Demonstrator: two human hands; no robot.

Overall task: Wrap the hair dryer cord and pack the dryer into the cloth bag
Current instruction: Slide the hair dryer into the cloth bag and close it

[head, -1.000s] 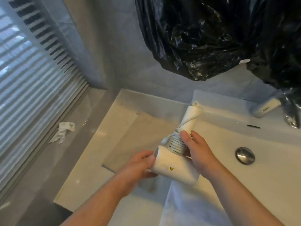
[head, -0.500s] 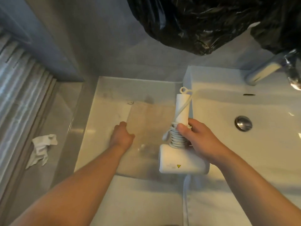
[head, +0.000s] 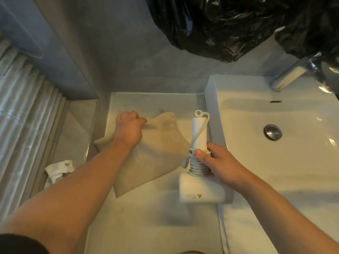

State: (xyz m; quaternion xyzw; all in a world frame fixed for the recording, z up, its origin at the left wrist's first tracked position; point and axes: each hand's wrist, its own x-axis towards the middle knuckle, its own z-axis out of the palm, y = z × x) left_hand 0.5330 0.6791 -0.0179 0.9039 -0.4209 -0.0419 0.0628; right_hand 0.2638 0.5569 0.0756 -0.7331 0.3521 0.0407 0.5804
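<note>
A white hair dryer [head: 200,194] is held over the counter beside the sink, its handle pointing away from me. Its white cord [head: 196,165] is coiled around the handle near the body, with a loop at the handle's far end. My right hand [head: 218,164] grips the handle over the coils. A beige cloth bag [head: 161,153] lies on the counter to the left of the dryer, partly lifted and rumpled. My left hand [head: 129,129] grips the bag's far edge, fingers curled round the cloth.
A white sink basin [head: 275,162] with a metal drain [head: 272,132] fills the right side, a chrome tap [head: 291,73] above it. A black plastic bag [head: 229,24] hangs overhead. A crumpled white tissue [head: 58,169] lies on the ledge by the window blinds at left.
My left hand let go of the dryer, reached to the flat bag and has now gathered and lifted its far edge. The dryer stays in my right hand.
</note>
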